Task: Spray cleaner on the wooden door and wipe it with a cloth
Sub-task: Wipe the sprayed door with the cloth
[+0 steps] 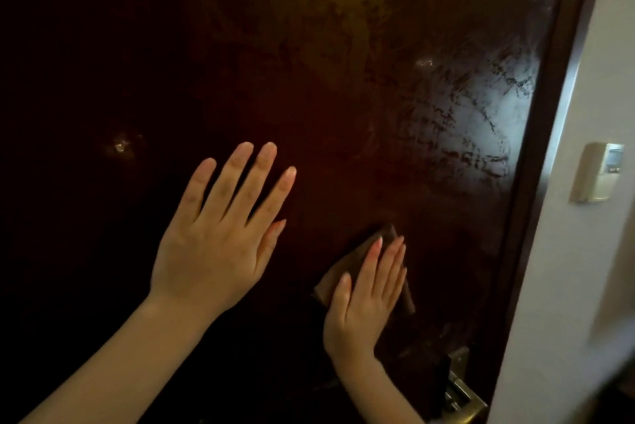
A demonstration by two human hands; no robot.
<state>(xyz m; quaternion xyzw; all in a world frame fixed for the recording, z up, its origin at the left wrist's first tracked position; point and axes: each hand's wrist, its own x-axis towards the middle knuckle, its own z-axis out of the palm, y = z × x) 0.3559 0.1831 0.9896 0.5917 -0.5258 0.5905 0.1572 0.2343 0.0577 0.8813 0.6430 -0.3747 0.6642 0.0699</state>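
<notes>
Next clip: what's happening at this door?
A person is wiping the dark wooden door. The right hand presses a brown cloth flat against it, just above the metal handle. The left hand rests open on the door beside it. Streaks show in the glare at upper right; no spray bottle is in view.

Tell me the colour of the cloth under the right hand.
The cloth is brown; head view.

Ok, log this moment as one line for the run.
phase: wipe | left hand: flat on door | right hand: presses cloth on door | streaks: upper right | handle: below cloth
</notes>
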